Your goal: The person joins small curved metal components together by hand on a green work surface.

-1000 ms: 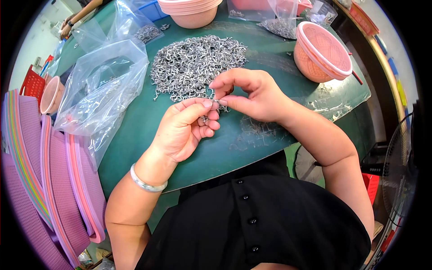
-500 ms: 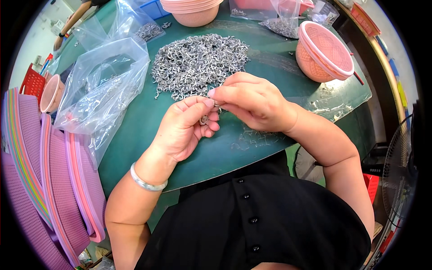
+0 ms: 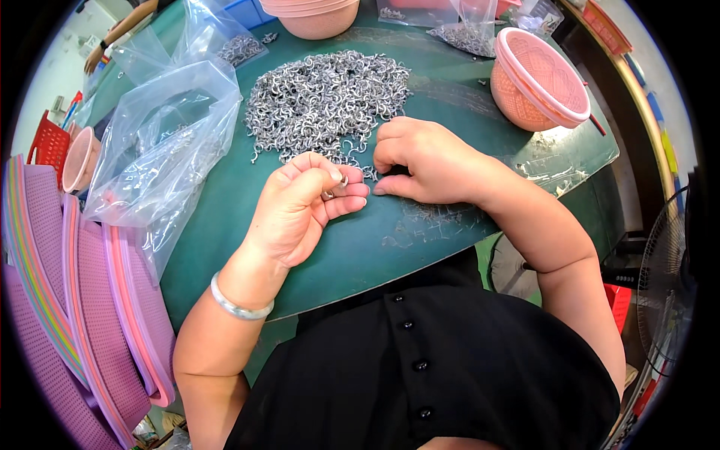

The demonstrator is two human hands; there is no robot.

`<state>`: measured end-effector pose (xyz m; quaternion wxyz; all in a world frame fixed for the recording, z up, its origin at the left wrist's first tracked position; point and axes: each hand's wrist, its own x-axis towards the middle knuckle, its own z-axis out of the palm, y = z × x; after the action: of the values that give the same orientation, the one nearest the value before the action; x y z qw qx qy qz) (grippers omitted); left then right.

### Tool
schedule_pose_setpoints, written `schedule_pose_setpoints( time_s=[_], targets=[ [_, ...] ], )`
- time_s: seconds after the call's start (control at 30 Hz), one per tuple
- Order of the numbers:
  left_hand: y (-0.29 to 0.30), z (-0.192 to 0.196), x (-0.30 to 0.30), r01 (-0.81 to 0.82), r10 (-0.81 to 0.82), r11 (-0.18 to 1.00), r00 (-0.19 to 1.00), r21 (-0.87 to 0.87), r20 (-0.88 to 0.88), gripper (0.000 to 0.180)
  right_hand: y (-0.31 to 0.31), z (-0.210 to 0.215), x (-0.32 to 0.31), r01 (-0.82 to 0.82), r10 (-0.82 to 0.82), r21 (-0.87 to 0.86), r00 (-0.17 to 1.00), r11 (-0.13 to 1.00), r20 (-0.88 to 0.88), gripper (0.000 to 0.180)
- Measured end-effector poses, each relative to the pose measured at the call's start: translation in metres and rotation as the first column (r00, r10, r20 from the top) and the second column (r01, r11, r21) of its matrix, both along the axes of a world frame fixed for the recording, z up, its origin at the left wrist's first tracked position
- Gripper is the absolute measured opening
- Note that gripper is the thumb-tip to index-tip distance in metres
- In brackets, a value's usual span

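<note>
A broad heap of small curved silver metal hooks (image 3: 322, 105) lies on the green table (image 3: 240, 202). My left hand (image 3: 300, 202), palm turned up at the near side of the heap, pinches a small metal hook (image 3: 343, 181) between thumb and forefinger; its other fingers are loosely curled. Their exact shape is partly hidden by the fingers. My right hand (image 3: 431, 161) rests by the heap's near right edge, thumb and bent fingers apart, beside a few loose hooks (image 3: 369, 172). No piece shows in its grasp.
A clear plastic bag (image 3: 165, 150) spreads to the left, with purple baskets (image 3: 97, 300) stacked below it. Pink baskets (image 3: 540, 82) stand at the right, and a stack of pink bowls (image 3: 315, 19) at the back. Bags of hooks (image 3: 465, 37) lie beyond. A fan (image 3: 664, 285) is at far right.
My hands were together over a metal piece; now they are apart. The right hand has moved to the heap's edge with its fingers parted, while the left still pinches a hook.
</note>
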<state>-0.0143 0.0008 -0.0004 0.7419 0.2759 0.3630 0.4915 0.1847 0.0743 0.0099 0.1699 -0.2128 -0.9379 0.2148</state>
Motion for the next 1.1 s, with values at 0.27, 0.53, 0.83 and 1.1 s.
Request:
schedule_pose_setpoints(
  time_s=[0.27,0.53,0.83,1.1],
  targets=[
    [0.0019,-0.0014,-0.0014,0.002,-0.002,1.000,1.000,-0.022,-0.001,0.014,0.0004,-0.0048,-0.0011,0.044,-0.046,0.059,0.999,0.997,0.020,0.008],
    [-0.0004,0.0014,0.0016,0.027,-0.034,0.997,0.995,-0.073,-0.099,0.013,0.0001,0.0002,-0.0051,-0.046,0.063,0.071,0.966,0.996,-0.250,0.008],
    [-0.0033,0.0021,0.0048,0.072,-0.074,0.996,0.997,-0.054,-0.032,0.013,-0.0036,-0.0010,-0.0078,-0.097,0.136,0.123,0.919,0.988,-0.370,0.012],
    [-0.0036,0.0049,0.0075,0.064,-0.062,0.997,0.997,-0.051,0.036,0.016,-0.0055,0.0005,-0.0101,-0.101,0.149,0.140,0.907,0.985,-0.393,0.011]
  ],
)
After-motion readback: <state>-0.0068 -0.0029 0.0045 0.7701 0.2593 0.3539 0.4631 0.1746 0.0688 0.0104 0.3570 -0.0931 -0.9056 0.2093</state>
